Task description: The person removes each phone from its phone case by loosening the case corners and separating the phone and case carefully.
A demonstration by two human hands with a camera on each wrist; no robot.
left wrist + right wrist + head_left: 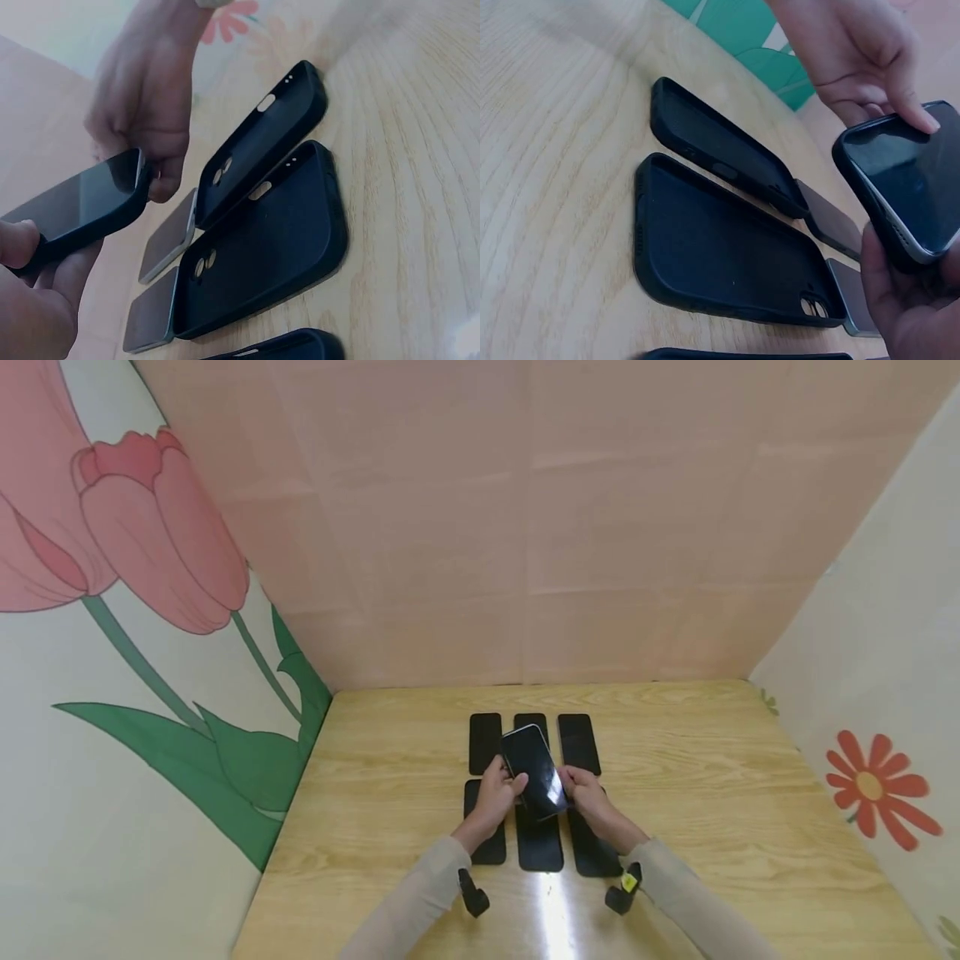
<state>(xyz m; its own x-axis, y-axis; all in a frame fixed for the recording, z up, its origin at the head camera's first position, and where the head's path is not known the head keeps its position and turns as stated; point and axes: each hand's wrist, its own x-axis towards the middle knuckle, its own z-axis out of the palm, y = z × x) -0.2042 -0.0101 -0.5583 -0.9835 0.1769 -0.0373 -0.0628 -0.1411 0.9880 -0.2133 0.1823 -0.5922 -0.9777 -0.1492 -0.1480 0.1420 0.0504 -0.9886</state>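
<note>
Held above the table is a smartphone (534, 768) with a dark, glossy screen, lying in a black phone case (881, 217). Along one side, the phone's silver edge stands up out of the case in the right wrist view. My left hand (491, 795) grips the left side, thumb over the screen and fingers underneath. At the lower right corner, my right hand (596, 802) pinches the case and phone; its fingers are partly hidden behind the case in the right wrist view.
Below lie three black cases, left (491, 847), middle (540, 850) and right (592, 852), in the near row. Behind them are three phones: left (485, 739), middle (531, 720) and right (578, 743). Printed cloth walls (517, 527) surround the wooden table (375, 793).
</note>
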